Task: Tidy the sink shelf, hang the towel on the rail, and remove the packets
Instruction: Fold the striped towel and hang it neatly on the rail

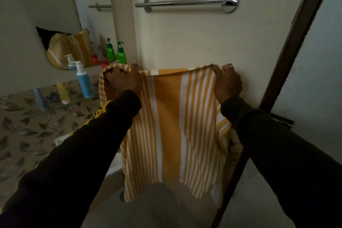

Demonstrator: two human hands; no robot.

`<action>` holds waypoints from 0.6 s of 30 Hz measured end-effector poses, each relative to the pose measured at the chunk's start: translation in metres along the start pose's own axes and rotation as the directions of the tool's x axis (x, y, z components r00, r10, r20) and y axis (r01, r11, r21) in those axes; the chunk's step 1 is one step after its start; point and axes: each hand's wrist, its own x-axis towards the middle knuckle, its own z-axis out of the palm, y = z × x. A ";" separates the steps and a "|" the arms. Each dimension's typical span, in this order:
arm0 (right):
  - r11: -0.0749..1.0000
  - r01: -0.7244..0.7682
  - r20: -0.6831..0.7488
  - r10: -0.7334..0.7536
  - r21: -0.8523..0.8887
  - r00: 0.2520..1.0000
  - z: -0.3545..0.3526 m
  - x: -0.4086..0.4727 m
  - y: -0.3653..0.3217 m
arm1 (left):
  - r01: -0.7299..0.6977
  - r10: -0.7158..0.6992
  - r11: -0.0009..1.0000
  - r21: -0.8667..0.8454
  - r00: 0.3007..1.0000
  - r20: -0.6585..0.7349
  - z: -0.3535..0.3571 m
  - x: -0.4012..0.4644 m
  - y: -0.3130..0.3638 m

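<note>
While held below rail (185, 3) — towel (166, 126) corners in fingers (217, 72).

Dim bathroom; cream wall (185, 42); dark door frame (288, 57); mirror (55, 5) at left.

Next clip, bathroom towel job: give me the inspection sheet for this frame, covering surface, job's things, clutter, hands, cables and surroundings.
Surface: leaf-patterned sink shelf, at left.
Job's things: yellow-and-white striped towel held spread below the chrome rail, not yet on it; packets not made out.
Clutter: blue pump bottle, yellow tube, two green pump bottles on the shelf.
Hands: left hand and right hand each grip a top corner of the towel.
Cables: nothing seen.
Surroundings: mirror, dark door frame, pale wall.
</note>
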 end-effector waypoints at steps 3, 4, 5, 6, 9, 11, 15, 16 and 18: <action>0.998 0.018 0.083 -0.013 -0.058 0.996 0.001 0.001 0.012 | -0.014 0.015 0.998 0.066 1.000 -0.015 0.001 -0.004 0.000; 0.995 0.047 0.117 -0.037 -0.089 0.992 0.001 0.002 0.017 | -0.015 0.018 0.996 0.093 0.999 -0.031 0.002 -0.004 -0.001; 0.989 0.084 0.162 -0.065 -0.118 0.985 0.001 0.002 0.021 | -0.014 0.019 0.994 0.111 0.999 -0.043 0.002 -0.005 -0.001; 0.984 0.114 0.214 -0.083 -0.138 0.973 0.000 0.002 0.025 | -0.013 0.018 0.993 0.117 0.999 -0.048 0.002 -0.005 -0.002; 0.983 0.145 0.407 -0.088 -0.110 0.909 -0.002 -0.001 0.028 | -0.037 0.039 0.996 0.086 0.999 -0.031 0.003 -0.004 -0.004; 0.970 0.207 0.539 -0.107 -0.129 0.836 -0.002 -0.004 0.027 | -0.071 0.074 0.994 0.078 0.997 -0.032 0.003 -0.004 -0.003; 0.938 0.280 0.677 -0.072 -0.204 0.732 0.006 -0.008 0.031 | -0.148 0.154 0.986 0.073 0.984 -0.091 -0.004 -0.003 0.000; 0.929 0.292 0.693 -0.057 -0.226 0.718 0.008 -0.009 0.033 | -0.167 0.175 0.982 0.086 0.980 -0.091 -0.005 -0.003 0.000; 0.908 0.326 0.693 -0.057 -0.262 0.718 0.012 -0.011 0.038 | -0.178 0.193 0.974 0.138 0.976 -0.105 -0.008 -0.003 0.000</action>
